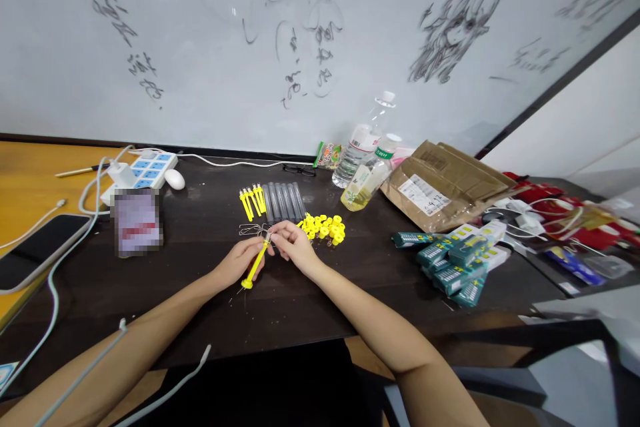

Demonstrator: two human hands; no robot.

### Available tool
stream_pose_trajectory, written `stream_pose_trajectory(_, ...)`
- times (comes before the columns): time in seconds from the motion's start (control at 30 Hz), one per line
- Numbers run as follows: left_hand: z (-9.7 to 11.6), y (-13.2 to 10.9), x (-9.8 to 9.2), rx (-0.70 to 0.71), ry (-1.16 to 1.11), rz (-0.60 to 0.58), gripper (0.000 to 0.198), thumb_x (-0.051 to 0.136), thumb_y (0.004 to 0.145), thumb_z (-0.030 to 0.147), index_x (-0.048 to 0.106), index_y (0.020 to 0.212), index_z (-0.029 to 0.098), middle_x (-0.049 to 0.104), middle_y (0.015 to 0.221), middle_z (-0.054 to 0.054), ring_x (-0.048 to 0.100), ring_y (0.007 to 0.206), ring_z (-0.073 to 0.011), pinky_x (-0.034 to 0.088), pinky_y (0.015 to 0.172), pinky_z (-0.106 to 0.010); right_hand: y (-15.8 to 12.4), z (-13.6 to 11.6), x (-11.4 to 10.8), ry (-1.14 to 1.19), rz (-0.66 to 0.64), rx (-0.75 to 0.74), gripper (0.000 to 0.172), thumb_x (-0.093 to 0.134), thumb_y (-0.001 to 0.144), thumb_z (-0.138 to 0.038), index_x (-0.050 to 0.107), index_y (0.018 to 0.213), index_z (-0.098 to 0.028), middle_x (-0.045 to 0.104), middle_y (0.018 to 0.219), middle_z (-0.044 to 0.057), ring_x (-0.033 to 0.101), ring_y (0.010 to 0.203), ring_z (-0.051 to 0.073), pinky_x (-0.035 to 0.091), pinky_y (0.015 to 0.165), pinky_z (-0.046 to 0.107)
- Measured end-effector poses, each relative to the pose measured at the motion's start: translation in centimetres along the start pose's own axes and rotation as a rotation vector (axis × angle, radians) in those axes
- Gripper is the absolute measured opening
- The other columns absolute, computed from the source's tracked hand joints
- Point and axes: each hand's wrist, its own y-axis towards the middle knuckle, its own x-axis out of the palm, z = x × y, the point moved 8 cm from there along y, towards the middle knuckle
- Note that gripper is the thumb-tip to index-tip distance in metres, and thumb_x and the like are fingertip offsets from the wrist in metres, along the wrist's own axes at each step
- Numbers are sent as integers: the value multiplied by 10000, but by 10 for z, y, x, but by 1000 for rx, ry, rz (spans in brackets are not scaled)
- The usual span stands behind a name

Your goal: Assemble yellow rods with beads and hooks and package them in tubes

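- Left hand (241, 261) is curled nearly closed around the slim yellow rod (259, 260), thumb and fingers gripping it toward its far end; the rod slants, its wider yellow foot (247, 283) at the near left, above the dark table (210, 320).
- Right hand (296, 248) has its thumb and fingertips pinched together at the rod's metal tip (269, 237), the far end; whether they also hold a loose bit of wire is too small to tell.
- Just beyond and left of the hands lies a bent wire loop (250, 229), flat on the table.
- Farther off, a row of yellow pieces with metal ends (251, 201) lies side by side, and just right of it a row of clear tubes (284, 200). Near the right hand sits a loose pile of small yellow rings (325, 227).
- Well to the right are stacked green boxes (460, 260) and, farther back, a cardboard package (435, 180).
- Step in hand, as I judge it: close fingertip work on the metal tip while the left hand steadies the rod.
- Such a move seems to call for a firm left grip, the tip kept in line, and light, exact pressure from the right fingertips.
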Motion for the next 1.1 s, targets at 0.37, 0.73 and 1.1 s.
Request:
stream_pose_trajectory(0.37,5,-3,-2,42,149,135,321,358,913,493,416,821,190,372,504,98,294,319,-30,221,305,-131,-1,-6,5,-175,-52,-68,257,650,752,-404,555,812,-173,407,535,-75,341,472,63,264,455,188)
stream_pose_trajectory(0.73,0,-2,-5,-34,88,138,327,332,921,466,416,769,189,318,496,90,262,346,-36,198,332,-137,5,-67,-71,-1103,362,-207,107,485,834,-230,580,804,-190,518,659,-12,492,664,140,357,634,237)
stream_pose_trajectory(1.1,5,-1,-8,58,134,176,321,329,931,447,494,907,173,347,557,71,306,429,-55,266,391,-155,8,-29,-53,-1659,96,-53,148,595,822,-307,634,883,-178,566,929,94,494,909,230,396,771,321)
